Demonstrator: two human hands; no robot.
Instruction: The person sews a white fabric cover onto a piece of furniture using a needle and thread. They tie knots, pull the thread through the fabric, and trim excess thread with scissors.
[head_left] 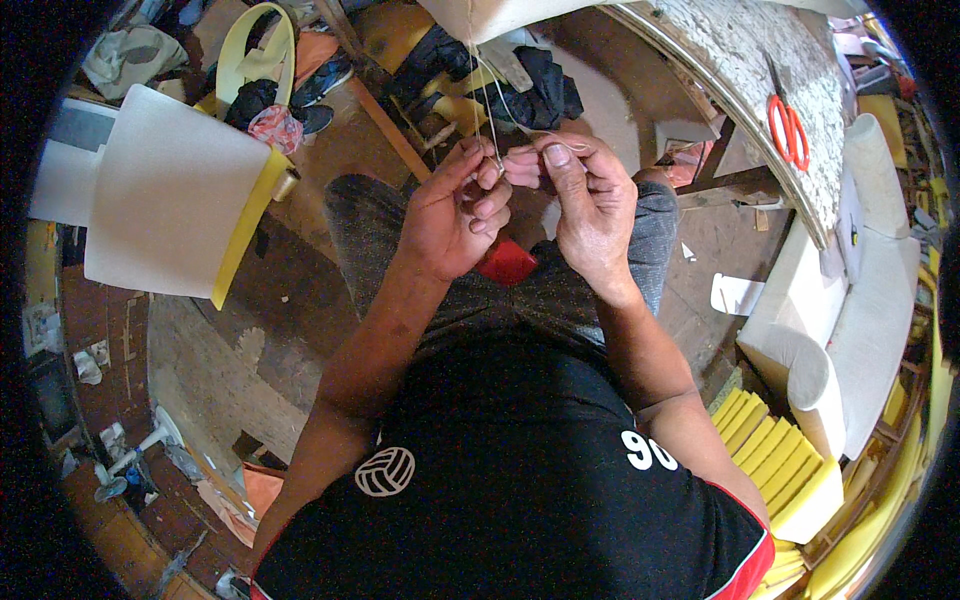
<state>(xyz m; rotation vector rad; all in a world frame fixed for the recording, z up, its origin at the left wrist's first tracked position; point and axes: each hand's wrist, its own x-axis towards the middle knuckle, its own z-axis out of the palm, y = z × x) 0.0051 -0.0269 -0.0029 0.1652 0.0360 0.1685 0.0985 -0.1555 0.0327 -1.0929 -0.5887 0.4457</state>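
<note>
Pale thread (pixel 508 112) runs down from a white padded edge (pixel 510 14) at the top to both my hands, above my lap. My left hand (pixel 450 215) is closed, thumb and fingers pinching the thread. Close beside it, my right hand (pixel 597 205) pinches another stretch of thread between thumb and forefinger, and a fine end sticks out past the thumb. Whether a needle is among the fingers I cannot make out. Below the hands, a red object (pixel 508 262) shows between my legs.
Red-handled scissors (pixel 788 132) lie on a pale worn surface at the upper right. To the left, a thread spool (pixel 286 184) rests by a white panel (pixel 165 195) with a yellow edge. A white sofa piece (pixel 875 330) and stacked yellow foam strips (pixel 770 455) stand right.
</note>
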